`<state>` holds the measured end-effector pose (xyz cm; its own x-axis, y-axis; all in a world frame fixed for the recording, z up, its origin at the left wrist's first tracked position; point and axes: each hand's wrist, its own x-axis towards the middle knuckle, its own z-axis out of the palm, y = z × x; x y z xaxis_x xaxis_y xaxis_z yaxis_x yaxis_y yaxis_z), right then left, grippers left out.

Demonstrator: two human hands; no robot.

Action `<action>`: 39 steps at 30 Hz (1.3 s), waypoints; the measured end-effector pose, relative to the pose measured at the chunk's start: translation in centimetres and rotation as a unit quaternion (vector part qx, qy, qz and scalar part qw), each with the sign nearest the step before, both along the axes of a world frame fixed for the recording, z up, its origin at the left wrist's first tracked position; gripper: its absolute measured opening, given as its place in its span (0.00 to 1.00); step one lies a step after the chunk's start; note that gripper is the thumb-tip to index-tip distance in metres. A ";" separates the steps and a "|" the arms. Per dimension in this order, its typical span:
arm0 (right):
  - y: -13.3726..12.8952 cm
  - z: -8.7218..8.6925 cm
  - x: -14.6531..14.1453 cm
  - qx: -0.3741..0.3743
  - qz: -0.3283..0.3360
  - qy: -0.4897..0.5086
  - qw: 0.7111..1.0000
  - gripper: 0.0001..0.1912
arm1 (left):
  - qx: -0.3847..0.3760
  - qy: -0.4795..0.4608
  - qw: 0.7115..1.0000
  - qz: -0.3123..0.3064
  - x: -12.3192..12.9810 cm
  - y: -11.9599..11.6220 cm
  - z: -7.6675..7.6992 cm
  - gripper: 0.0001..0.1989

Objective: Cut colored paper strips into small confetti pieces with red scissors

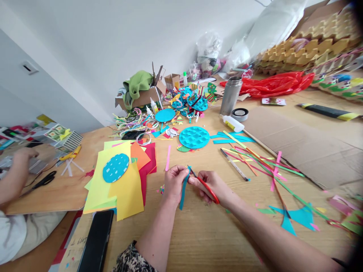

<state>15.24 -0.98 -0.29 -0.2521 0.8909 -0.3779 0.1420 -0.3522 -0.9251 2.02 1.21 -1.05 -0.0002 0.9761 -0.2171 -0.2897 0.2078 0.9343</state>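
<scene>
Between the thumb and fingers of my left hand [175, 183] is a narrow blue paper strip [184, 190], hanging down past the palm. My right hand [211, 186] grips red-handled scissors [207, 189], their blades pointing up and left at the strip's top end. Just beyond my hands lies a blue paper disc [194, 137] with raised flaps, and a pink paper strip [168, 158] rests to its left. Another blue disc [115, 168], with small cut-out patches, sits on yellow paper sheets [127, 200] at the left. Blue strips [232, 138] lie right of the flapped disc.
A phone [95, 241] lies at the front left. Coloured strips [261, 158], a pen [235, 165] and blue scraps [300, 216] spread over the right side. Farther back stand a metal bottle [231, 96] and a glue bottle [232, 123]. A co-worker's arm [14, 173] reaches in at left, near black scissors [42, 181].
</scene>
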 end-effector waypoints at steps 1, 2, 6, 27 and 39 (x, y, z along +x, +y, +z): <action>0.0 0.0 0.0 0.000 -0.002 -0.004 1.000 0.24 | 0.000 -0.001 1.000 -0.002 0.0 0.0 0.0 0.06; 0.0 0.0 0.0 -0.002 -0.004 -0.007 1.000 0.24 | 0.000 -0.002 1.000 -0.004 0.0 0.0 -0.1 0.07; 0.0 0.1 0.0 -0.005 -0.013 -0.007 1.000 0.24 | 0.002 -0.002 1.000 -0.001 -0.1 0.1 -0.2 0.07; 0.3 -0.1 0.4 -0.012 -0.015 -0.020 1.000 0.24 | -0.045 -0.018 0.994 -0.102 -1.5 0.5 -0.2 0.11; 0.5 1.6 1.9 -0.018 0.116 -0.057 0.991 0.25 | -0.084 0.000 0.992 -0.099 -2.0 0.9 0.5 0.10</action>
